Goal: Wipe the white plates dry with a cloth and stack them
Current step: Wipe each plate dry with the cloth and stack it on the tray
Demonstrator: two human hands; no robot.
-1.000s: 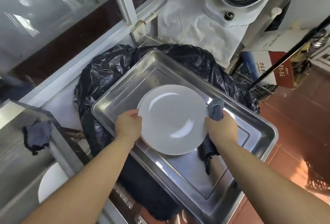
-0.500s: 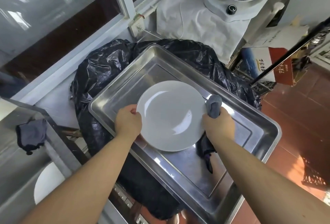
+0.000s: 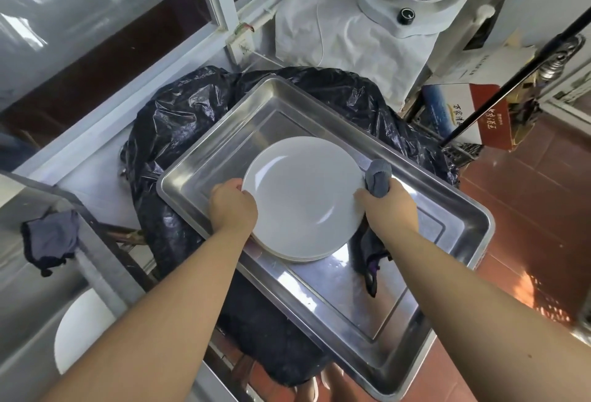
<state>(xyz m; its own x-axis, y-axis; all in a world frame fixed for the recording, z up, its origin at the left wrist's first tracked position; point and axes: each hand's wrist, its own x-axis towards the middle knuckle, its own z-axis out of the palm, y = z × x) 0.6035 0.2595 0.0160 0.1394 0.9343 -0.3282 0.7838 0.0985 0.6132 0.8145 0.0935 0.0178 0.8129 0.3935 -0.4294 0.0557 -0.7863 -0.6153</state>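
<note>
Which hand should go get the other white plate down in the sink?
Probably the left hand. The other plate lies on that side, and this hand holds only the plate stack's rim. The right hand grips the cloth.

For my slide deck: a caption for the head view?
Both hands, left and right, hold a white plate over a steel tray, right gripping a grey cloth.

Bright daylight, white glare streaks on the glass panes at upper left, sheen on the steel tray, soft highlights on the white plate, sunlit patch on the red floor tiles, wide-angle bending at the edges, slight softness throughout
</note>
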